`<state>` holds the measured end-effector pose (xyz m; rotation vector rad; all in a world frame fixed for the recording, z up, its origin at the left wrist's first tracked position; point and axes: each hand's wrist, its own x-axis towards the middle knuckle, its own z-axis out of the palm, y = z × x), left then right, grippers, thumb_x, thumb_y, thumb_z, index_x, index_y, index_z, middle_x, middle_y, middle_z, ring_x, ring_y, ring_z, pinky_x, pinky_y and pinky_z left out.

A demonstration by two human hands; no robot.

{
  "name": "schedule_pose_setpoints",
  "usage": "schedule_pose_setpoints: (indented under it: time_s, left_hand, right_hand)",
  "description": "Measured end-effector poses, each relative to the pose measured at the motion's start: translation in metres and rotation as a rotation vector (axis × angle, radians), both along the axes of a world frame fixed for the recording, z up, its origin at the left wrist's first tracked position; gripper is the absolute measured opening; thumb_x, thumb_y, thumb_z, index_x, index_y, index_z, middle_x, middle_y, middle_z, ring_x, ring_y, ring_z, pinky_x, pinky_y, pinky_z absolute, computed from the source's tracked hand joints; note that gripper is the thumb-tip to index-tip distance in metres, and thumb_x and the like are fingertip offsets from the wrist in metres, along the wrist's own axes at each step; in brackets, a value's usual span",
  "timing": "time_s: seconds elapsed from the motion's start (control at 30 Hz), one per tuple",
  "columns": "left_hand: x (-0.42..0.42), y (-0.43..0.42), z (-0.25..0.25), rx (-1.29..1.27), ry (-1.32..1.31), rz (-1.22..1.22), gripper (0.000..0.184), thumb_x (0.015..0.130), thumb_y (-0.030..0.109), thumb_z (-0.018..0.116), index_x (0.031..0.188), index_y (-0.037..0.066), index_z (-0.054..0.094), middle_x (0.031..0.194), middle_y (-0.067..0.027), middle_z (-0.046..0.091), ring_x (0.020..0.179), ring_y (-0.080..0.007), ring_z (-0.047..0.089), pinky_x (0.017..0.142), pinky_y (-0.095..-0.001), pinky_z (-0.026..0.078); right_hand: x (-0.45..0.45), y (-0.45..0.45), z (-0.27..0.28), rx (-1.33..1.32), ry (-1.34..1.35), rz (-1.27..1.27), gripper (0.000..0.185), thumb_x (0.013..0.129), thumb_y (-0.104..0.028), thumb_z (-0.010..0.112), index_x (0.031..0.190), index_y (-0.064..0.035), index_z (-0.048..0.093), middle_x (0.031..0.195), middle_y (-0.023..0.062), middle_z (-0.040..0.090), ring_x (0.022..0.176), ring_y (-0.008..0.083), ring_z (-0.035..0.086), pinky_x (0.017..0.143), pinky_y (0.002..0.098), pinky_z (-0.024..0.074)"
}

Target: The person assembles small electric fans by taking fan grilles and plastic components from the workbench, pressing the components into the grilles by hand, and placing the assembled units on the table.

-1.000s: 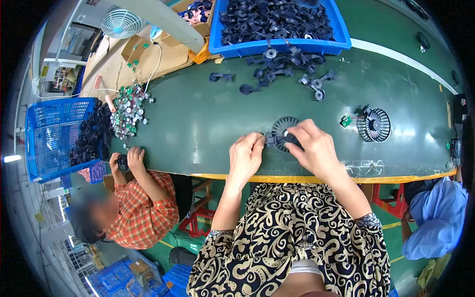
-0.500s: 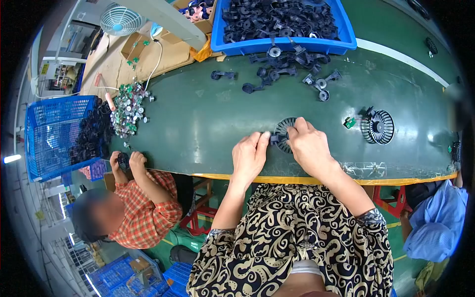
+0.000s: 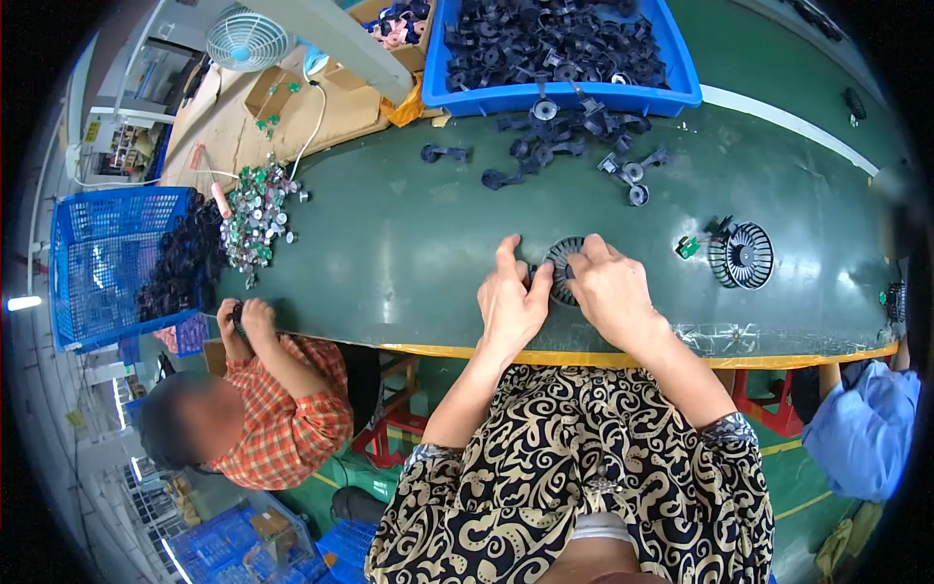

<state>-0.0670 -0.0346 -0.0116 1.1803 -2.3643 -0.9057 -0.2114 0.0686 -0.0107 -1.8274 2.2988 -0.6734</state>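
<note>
Lying between both hands at the table (image 3: 389,214), the cage (image 3: 561,263) seems unfinished: the right hand (image 3: 615,292) pinches its rim, the left hand (image 3: 511,304) spreads, thumb against it. Rightward, another cage (image 3: 742,255) sits beside a green board (image 3: 688,247); beyond, loose brackets (image 3: 559,149) and a full bin (image 3: 506,103) look unused.

One bare left hand (image 3: 513,304) and one bare right hand (image 3: 615,292) are at one round, black, slotted plastic fan cage (image 3: 561,257); a second cage (image 3: 742,255) sits right, beside one small green circuit board (image 3: 688,247). Far stands one solid-walled blue plastic tray (image 3: 574,102), its black plastic parts (image 3: 555,44) too many to count; left, one blue mesh basket (image 3: 107,243) and one orange-checked co-worker (image 3: 282,423); right, one blue-clad co-worker (image 3: 864,428).
</note>
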Motion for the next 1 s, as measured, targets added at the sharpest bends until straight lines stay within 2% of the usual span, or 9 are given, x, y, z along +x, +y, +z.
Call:
schedule_pose_setpoints:
  time_s: [0.17,0.27,0.33,0.37,0.47,0.67,0.73,0.93,1.0]
  left_hand:
    - [0.004,-0.015,-0.011,0.111,0.032,-0.004,0.049,0.095,0.027,0.074,0.133,0.001,0.058,0.067,-0.0084,0.062,0.059,-0.0258,0.062,0.061,-0.0403,0.051]
    - [0.005,-0.021,0.002,0.218,0.019,-0.051,0.04,0.097,0.02,0.075,0.131,0.002,0.062,0.071,-0.0018,0.057,0.067,-0.0101,0.051,0.061,-0.0291,0.045]
    - [0.004,-0.024,0.01,0.253,0.004,-0.115,0.042,0.099,0.019,0.073,0.135,0.0,0.06,0.072,-0.0018,0.06,0.069,-0.0095,0.053,0.064,-0.0276,0.046]
    - [0.005,-0.026,-0.003,0.255,0.138,-0.138,0.045,0.099,0.021,0.074,0.135,0.0,0.06,0.078,-0.0047,0.067,0.065,-0.0112,0.057,0.065,-0.0288,0.049]
    - [0.002,-0.034,-0.024,0.286,0.36,-0.078,0.043,0.099,0.018,0.073,0.136,0.0,0.06,0.085,-0.0033,0.07,0.068,-0.0098,0.057,0.066,-0.027,0.049]
    - [0.001,-0.037,-0.041,0.238,0.333,-0.042,0.034,0.098,0.009,0.072,0.131,0.002,0.064,0.089,-0.0008,0.069,0.079,-0.0077,0.059,0.073,-0.0255,0.05]
    - [-0.001,-0.033,-0.039,0.156,0.296,-0.048,0.03,0.098,0.007,0.071,0.128,0.002,0.066,0.088,-0.0005,0.068,0.081,-0.0077,0.06,0.075,-0.0254,0.05]
    - [-0.001,-0.026,-0.036,-0.033,0.31,-0.069,0.028,0.095,0.007,0.074,0.122,0.005,0.07,0.088,-0.0043,0.067,0.077,-0.0123,0.061,0.072,-0.0283,0.052]
    - [-0.001,-0.027,-0.039,-0.04,0.314,-0.061,0.027,0.094,0.007,0.075,0.121,0.006,0.07,0.088,-0.0052,0.067,0.077,-0.0143,0.063,0.072,-0.0301,0.053]
  right_hand:
    - [0.014,0.003,-0.002,-0.15,-0.135,-0.023,0.052,0.082,-0.041,0.081,0.111,0.0009,0.072,0.111,0.0135,0.065,0.104,0.0315,0.067,0.083,0.0404,0.0596]
    - [0.014,0.016,-0.004,-0.051,-0.211,0.113,0.045,0.085,-0.033,0.08,0.119,-0.0045,0.071,0.131,0.0148,0.058,0.118,0.033,0.059,0.089,0.0421,0.0579]
    - [0.014,0.025,-0.008,-0.101,-0.169,0.085,0.036,0.087,-0.027,0.077,0.118,-0.0085,0.073,0.137,0.0143,0.057,0.12,0.0329,0.058,0.09,0.0425,0.0577]
    - [0.011,0.032,-0.004,-0.136,-0.138,0.037,0.029,0.086,-0.021,0.079,0.112,-0.0094,0.076,0.135,0.0135,0.059,0.11,0.0316,0.062,0.09,0.0408,0.0583]
    - [-0.006,0.054,0.008,-0.162,-0.159,-0.153,0.025,0.086,-0.019,0.077,0.109,-0.0099,0.077,0.14,0.0134,0.057,0.115,0.0326,0.061,0.091,0.0397,0.0571]
    - [-0.058,0.096,0.027,-0.411,0.102,-0.649,0.03,0.078,-0.004,0.082,0.107,-0.0044,0.076,0.131,0.0151,0.065,0.104,0.0361,0.067,0.087,0.0429,0.0577]
    - [-0.072,0.111,0.014,-0.229,0.114,-0.739,0.03,0.079,-0.008,0.083,0.108,-0.0028,0.076,0.133,0.0142,0.064,0.108,0.0358,0.066,0.089,0.0433,0.0574]
    - [-0.119,0.137,-0.003,-0.133,0.147,-0.971,0.024,0.086,-0.015,0.081,0.107,-0.0044,0.077,0.137,0.0099,0.065,0.115,0.0349,0.067,0.095,0.0429,0.0569]
    - [-0.157,0.162,-0.023,-0.095,0.254,-1.09,0.031,0.089,-0.018,0.079,0.117,-0.0053,0.074,0.143,0.0134,0.061,0.123,0.0375,0.064,0.1,0.0443,0.0546]
